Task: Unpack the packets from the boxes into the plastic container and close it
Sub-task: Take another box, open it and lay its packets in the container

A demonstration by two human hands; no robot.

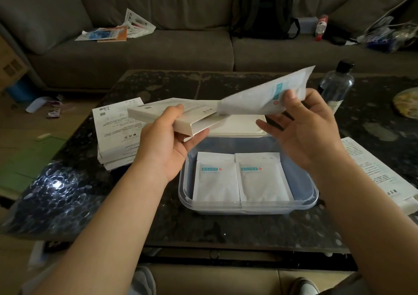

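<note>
An open-ended box (172, 111) is gripped by the left hand (172, 141) above the plastic container's (313, 196) far left corner. A packet (267, 95) is pinched by the right hand (300, 125) above the container's far edge. Two more packets (217, 178) are laid flat inside it, with other boxes (115, 134) stacked to its left.

Grey sofa (158, 46) — dark table (226, 227), tan floor (13, 122)

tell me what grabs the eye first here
The two hands in mid-air at centre: the left hand grips a flat white box while the right hand holds a white packet angled up from its open end. Right below them, a clear plastic container on the dark table holds two more packets lying side by side.
</note>
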